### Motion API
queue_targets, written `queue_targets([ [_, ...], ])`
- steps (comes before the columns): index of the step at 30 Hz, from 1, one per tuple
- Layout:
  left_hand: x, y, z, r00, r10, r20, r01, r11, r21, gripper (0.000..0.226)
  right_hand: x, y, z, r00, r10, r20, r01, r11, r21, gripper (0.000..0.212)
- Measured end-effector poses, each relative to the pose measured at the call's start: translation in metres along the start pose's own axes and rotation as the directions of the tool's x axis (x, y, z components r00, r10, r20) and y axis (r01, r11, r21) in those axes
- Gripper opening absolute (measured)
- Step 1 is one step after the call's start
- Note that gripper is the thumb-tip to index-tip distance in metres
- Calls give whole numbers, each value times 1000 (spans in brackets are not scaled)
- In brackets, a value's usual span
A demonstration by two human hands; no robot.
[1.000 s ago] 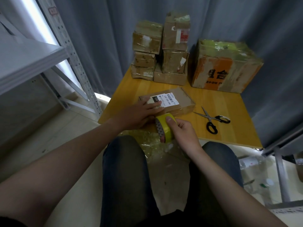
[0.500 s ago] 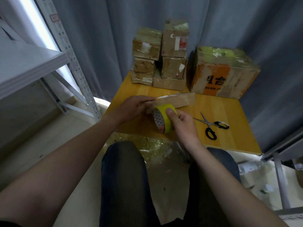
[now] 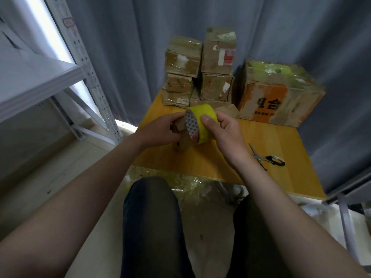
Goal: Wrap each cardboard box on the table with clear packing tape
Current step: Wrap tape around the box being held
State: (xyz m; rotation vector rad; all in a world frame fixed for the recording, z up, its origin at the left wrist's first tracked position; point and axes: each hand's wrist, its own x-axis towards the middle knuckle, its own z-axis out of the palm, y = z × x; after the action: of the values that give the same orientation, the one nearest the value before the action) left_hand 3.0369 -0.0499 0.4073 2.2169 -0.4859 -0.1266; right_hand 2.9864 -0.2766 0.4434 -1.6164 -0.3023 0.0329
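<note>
I'm watching the left hand [image 3: 160, 129] gripping the small brown cardboard box [image 3: 181, 142] over the yellow wooden table [image 3: 200, 163]. The right hand [image 3: 226, 133] is clutching the yellow tape roll [image 3: 202, 117] against it, thumb pressing its outer face.

The large box [image 3: 281, 97] bears black characters, seemingly "合", on orange.

Glossy tape roll [image 3: 202, 121], crinkled cardboard boxes [image 3: 217, 51], wooden table [image 3: 261, 135]

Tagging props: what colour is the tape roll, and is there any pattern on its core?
The tape roll is yellow; its core shows grey-and-white triangles. Best seen in the head view.
</note>
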Motion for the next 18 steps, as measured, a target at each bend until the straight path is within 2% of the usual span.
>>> queue_targets([
  [2, 0, -5, 3, 998, 35, -51, -33, 999, 39, 56, 2, -4, 3, 1000, 18, 8, -18, 1000, 7, 19],
  [4, 2, -10, 2, 998, 52, -44, -49, 997, 59, 51, 3, -8, 4, 1000, 21, 11, -21, 999, -34, 16],
  [7, 6, -16, -3, 998, 23, -54, -17, 994, 108, 53, -5, -9, 5, 999, 51, 6, -51, 996, -70, 24],
  [10, 10, -19, -6, 999, -6, -40, 12, 991, 136, 67, -21, 7, 6, 985, 169, 23, -169, 986, -2, 19],
  [14, 10, -17, -6, 998, -37, -47, 42, 991, 126, 72, -30, 39, 17, 950, 313, -11, -313, 950, -22, 21],
  [18, 9, -13, -7, 1000, -4, -13, 5, 996, 85, 75, -22, 52, 20, 932, 363, -11, -363, 931, 30, 22],
])
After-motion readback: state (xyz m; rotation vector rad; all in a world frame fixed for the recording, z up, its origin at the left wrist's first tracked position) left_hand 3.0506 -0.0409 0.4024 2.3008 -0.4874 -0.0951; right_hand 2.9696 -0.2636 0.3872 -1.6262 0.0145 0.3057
